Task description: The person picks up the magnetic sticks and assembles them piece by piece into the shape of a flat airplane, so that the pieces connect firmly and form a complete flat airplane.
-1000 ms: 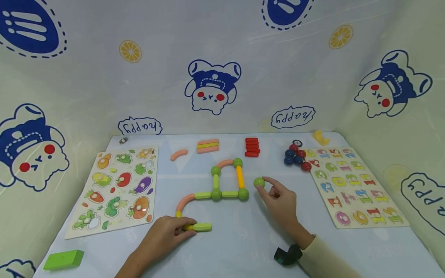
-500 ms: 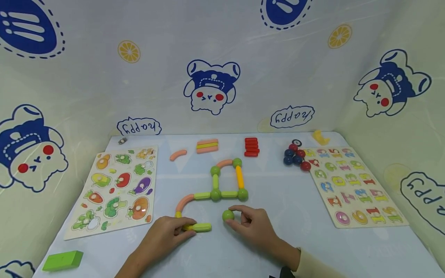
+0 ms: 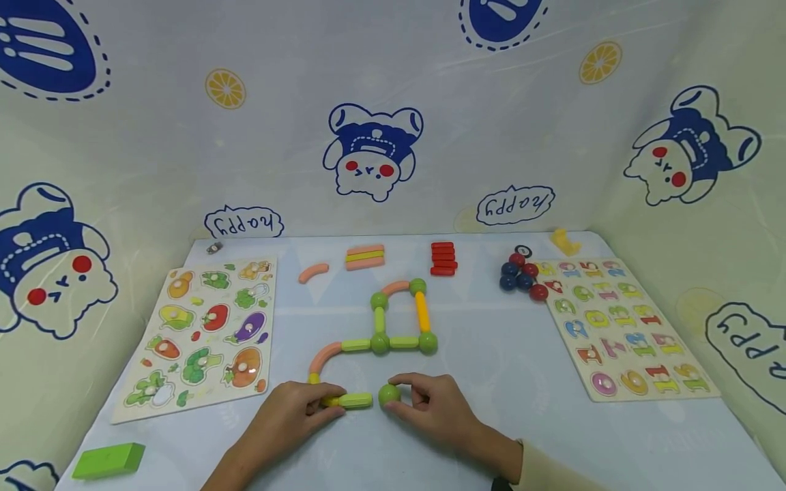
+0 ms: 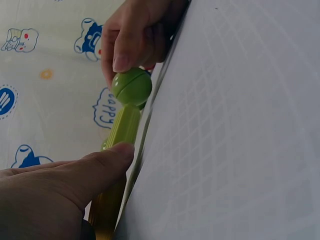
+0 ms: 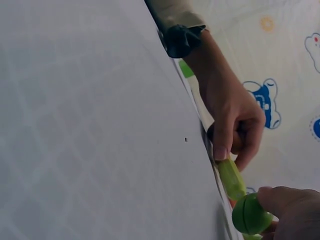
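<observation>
My left hand (image 3: 293, 411) pinches a yellow rod, mostly hidden under its fingers, at the lower end of a chain of toy building pieces. From that grip a light green rod (image 3: 355, 400) points right. My right hand (image 3: 439, 412) pinches a green ball (image 3: 389, 394) between thumb and fingertips. In the head view a narrow gap separates ball and rod end; in the left wrist view the ball (image 4: 132, 85) lines up with the rod (image 4: 125, 125). Further up, a pink curved rod (image 3: 323, 360) leads to a frame of green balls and rods (image 3: 404, 342).
A vegetable puzzle board (image 3: 202, 334) lies left, a number puzzle board (image 3: 626, 327) right. Red and blue balls (image 3: 525, 276) cluster beside it. Red rods (image 3: 443, 259), pink and yellow rods (image 3: 365, 258) and a curved pink piece (image 3: 314, 273) lie behind. A green block (image 3: 109, 460) sits front left.
My right hand has carried the green ball left and toward me, from beside the frame to near the light green rod's end. The left hand has stayed put.
</observation>
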`<state>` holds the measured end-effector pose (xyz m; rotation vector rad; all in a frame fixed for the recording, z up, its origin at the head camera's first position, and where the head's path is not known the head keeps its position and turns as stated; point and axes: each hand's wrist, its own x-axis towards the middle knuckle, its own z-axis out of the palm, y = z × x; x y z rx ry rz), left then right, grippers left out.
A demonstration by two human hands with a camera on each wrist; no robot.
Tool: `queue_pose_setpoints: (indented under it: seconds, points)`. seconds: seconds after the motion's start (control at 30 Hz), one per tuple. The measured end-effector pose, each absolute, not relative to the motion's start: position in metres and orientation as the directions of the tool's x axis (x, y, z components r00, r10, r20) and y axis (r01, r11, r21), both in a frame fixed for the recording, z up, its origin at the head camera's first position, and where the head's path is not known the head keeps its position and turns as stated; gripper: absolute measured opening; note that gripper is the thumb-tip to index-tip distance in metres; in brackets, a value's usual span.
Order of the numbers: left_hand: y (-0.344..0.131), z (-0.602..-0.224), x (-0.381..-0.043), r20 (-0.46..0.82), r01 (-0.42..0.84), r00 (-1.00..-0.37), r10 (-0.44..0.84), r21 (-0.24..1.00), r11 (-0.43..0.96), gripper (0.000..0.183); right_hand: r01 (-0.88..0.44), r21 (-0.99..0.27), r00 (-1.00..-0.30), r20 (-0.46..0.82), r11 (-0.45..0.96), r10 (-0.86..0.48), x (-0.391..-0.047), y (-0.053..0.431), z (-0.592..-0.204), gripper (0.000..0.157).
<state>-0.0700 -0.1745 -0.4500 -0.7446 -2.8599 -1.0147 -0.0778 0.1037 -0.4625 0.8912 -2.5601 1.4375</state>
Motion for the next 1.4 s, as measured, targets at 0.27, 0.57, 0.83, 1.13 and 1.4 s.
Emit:
queue_pose_setpoints:
  seconds: [0.27,0.57,0.83,1.13,1.4]
  points:
    - [-0.178,-0.449,-0.069,0.168,0.439,-0.888,0.429,0.588,0.679,0.02,-0.528,-0.744,-0.818,0.315,0.41,-0.481,-0.078,0.093,-0.458,0.026]
    - [-0.174,-0.448,-0.068,0.204,0.461,-0.878,0.434,0.606,0.648,0.025,-0.554,-0.723,-0.809,0.353,0.413,-0.469,-0.079,0.093,-0.46,0.028]
    - [-0.158,-0.431,-0.081,0.253,0.536,-0.823,0.509,0.641,0.549,0.021,-0.502,-0.749,-0.865,0.419,0.432,-0.277,-0.097,0.114,-0.446,0.024]
    - [-0.14,-0.42,-0.099,0.122,0.55,-0.769,0.627,0.624,0.554,0.028,-0.212,-0.761,-0.95,0.307,0.613,0.052,-0.198,0.171,-0.433,0.035]
    - [-0.134,-0.432,-0.099,0.214,0.61,-0.735,0.644,0.625,0.488,0.027,-0.125,-0.674,-0.972,0.232,0.728,0.048,-0.246,0.19,-0.45,0.04]
